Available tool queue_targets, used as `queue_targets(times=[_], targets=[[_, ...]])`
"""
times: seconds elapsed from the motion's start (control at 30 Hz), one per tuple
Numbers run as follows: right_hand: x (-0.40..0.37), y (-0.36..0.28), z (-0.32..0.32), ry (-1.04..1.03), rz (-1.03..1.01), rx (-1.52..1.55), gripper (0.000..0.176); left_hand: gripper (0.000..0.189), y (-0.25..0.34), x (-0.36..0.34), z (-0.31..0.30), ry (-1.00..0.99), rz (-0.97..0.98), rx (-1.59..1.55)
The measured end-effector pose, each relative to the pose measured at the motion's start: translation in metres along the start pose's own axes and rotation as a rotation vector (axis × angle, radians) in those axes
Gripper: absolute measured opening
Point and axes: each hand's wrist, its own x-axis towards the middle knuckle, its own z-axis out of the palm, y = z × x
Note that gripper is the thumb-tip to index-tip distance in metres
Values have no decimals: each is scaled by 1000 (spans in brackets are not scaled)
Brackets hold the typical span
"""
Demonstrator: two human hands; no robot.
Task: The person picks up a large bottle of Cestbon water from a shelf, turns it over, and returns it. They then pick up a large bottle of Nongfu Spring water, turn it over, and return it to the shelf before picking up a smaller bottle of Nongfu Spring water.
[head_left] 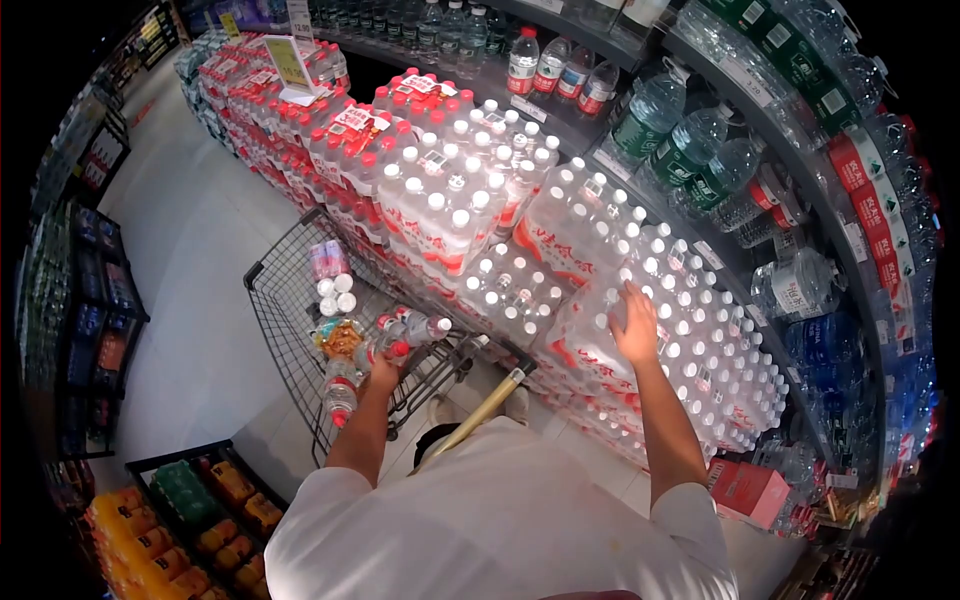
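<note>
My left hand (380, 374) reaches into the wire shopping cart (285, 362), its fingers closed around a clear plastic bottle with a red cap (399, 348). More clear bottles lie about it, including a white-capped bottle (438, 327) and a red-capped bottle (340, 404). A snack bag (341, 340) and a pack of white-topped containers (335, 294) are also in the cart. My right hand (634, 324) is open, fingers spread, on top of a shrink-wrapped pack of white-capped water bottles (583, 330). Its fingertips appear to touch the caps.
Stacked packs of red-capped bottles (340, 170) line the aisle beyond the cart. Shelves on the right hold large green-labelled jugs (650, 110). A pink box (748, 492) stands at lower right. Yellow packs (140, 540) sit at lower left. The cart's handle (485, 410) crosses before me.
</note>
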Motion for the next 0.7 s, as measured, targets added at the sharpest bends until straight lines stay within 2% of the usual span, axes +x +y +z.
queue_targets(times=[0.1,0.13,0.23,0.37,0.47,0.57,0.7], targets=[[0,0,1,5,1,-13,46,33,-10,1,-1,-137,-36,-127],[-1,0,1,3,7,-37,46,33,-9,5,0,-168,-130,-200],[-1,-1,1,6,16,-46,45,34,-23,18,12,-53,-19,-277],[-2,-2,0,-6,41,-39,44,36,-13,16,7,-124,-133,-463],[-2,-2,1,3,33,-47,44,20,-33,24,21,-36,34,-442],[-2,-4,-1,-1,40,-48,45,19,-66,46,42,14,123,-301],[-2,-3,0,-6,47,-49,45,17,-8,13,5,-56,23,-331]])
